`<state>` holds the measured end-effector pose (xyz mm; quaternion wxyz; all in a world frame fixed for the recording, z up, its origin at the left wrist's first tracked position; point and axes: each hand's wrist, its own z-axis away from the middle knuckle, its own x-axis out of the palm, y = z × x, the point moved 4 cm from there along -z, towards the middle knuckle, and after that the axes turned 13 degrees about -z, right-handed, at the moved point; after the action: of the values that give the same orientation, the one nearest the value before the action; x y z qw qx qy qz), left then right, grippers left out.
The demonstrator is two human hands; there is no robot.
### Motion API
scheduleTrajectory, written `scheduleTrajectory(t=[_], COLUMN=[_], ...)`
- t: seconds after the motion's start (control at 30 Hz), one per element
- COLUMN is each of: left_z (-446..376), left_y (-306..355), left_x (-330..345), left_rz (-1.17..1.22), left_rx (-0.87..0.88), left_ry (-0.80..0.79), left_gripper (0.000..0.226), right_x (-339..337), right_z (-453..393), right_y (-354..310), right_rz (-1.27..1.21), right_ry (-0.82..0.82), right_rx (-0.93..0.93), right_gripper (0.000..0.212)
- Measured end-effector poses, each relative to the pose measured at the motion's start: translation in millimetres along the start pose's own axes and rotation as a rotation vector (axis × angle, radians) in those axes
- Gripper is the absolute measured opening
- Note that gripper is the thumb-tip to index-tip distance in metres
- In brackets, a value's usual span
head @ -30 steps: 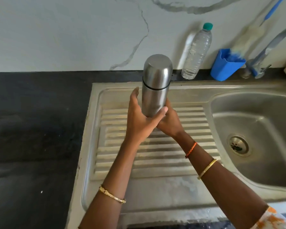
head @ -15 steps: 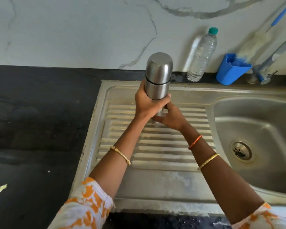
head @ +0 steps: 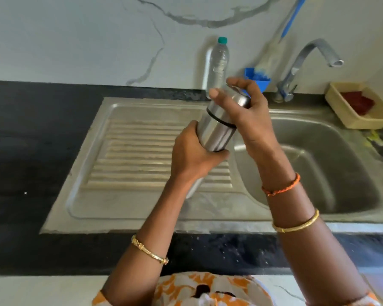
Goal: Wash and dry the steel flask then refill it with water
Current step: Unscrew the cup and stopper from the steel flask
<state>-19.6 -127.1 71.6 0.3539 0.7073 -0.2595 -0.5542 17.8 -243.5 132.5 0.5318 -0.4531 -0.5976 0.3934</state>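
Note:
The steel flask (head: 216, 131) is held tilted, its top leaning to the right, above the join between the drainboard and the basin. My left hand (head: 192, 155) grips its lower body. My right hand (head: 245, 113) is wrapped over the steel cap (head: 241, 99) at the top, with thumb and forefinger spread. A black ring separates cap and body. The flask's base is hidden behind my left wrist.
The steel sink (head: 318, 164) has a ribbed drainboard (head: 142, 155) at left and the basin at right. A tap (head: 305, 60) arches over the basin. A plastic water bottle (head: 217, 62), a blue holder (head: 255, 77) with a brush, and a yellow tray (head: 341, 111) stand along the wall.
The flask has tilted from upright to leaning right and shifted toward the basin. My right hand has gone from the flask's base up onto its cap; the left hand stays on the body.

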Motion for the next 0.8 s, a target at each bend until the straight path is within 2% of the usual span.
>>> scheduleTrajectory(t=[0.1,0.33,0.4,0.5,0.57,0.67,0.73,0.8], left_z=[22.0,40.4,41.0,50.0,57.1,58.5,56.5,56.1], left_y=[12.7,39.9,46.4,54.9,61.4,71.6,73.9,74.8], left_x=[23.2,55.3,62.2,75.7,82.2,92.6,94.9,94.8], left_rz=[-0.019,-0.004,0.052,0.294,0.36,0.36,0.286,0.204], left_rx=[-0.007,0.008,0.007,0.082,0.096,0.092,0.07,0.05], left_ry=[-0.039,-0.143,-0.21,-0.417,-0.444,-0.43,-0.386,-0.332], left_gripper=[0.054,0.055,0.053,0.047,0.041,0.041,0.044,0.048], right_x=[-26.2,-74.3,-83.7,-91.1,-96.8,-112.6,-129.4,-153.4], right_z=[10.6,14.8,14.0,15.3,10.9,2.6,1.3,3.9], right_y=[-0.5,-17.1,-23.3,-28.2,-29.6,-26.8,-21.1,-17.9], right_rz=[0.025,-0.004,-0.042,-0.165,-0.177,-0.121,-0.09,-0.071], right_ry=[0.083,-0.032,-0.146,-0.457,-0.617,-0.746,-0.751,-0.692], right_rx=[-0.079,-0.141,-0.15,-0.119,-0.046,0.082,0.156,0.222], right_gripper=[0.039,0.026,0.028,0.032,0.039,0.079,0.102,0.109])
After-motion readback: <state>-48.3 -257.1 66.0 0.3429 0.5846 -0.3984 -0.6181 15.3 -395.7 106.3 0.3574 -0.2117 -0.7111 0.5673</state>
